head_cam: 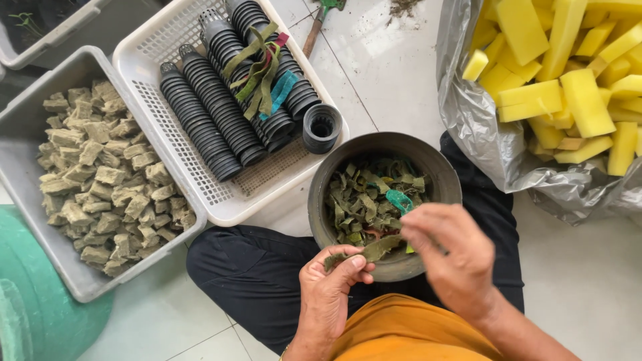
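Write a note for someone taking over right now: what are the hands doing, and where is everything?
Left hand: pinching one end of a green strip.
Right hand: fingers on the strip's other end, over the bowl of strips in the lap.
White basket: rows of stacked black net pots, some loose strips on top.
Grey bin: brownish cubes.
Bag: yellow sponge blocks.
Bowl still quite full.

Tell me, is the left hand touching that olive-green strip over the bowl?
Touching. The head view shows the left hand pinching the olive-green strip between thumb and fingertips at the round bowl's near rim.
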